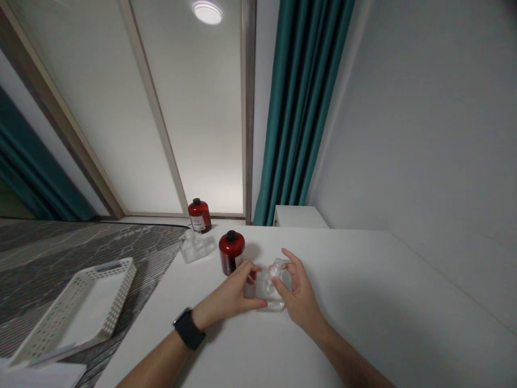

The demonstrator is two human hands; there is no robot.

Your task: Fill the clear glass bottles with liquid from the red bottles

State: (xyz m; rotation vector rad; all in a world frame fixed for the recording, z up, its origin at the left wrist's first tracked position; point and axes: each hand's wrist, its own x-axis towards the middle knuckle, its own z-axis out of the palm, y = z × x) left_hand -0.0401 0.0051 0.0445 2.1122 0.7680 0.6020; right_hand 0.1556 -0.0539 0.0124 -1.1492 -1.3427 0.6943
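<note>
Head view: clear bottle point(270, 288) on white desk point(363, 302), centre. Left hand point(234, 295) fingers closed around its side; right hand point(297, 293) fingers curled at its pump top (grip partly hidden). Red bottle point(231, 252) just behind.

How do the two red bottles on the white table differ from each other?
The near red bottle stands close to the left hand; the far red bottle stands at the table's back edge. The near one looks larger. The far one's white label faces the camera; the near one's is mostly turned away. Both are upright with black caps.
</note>
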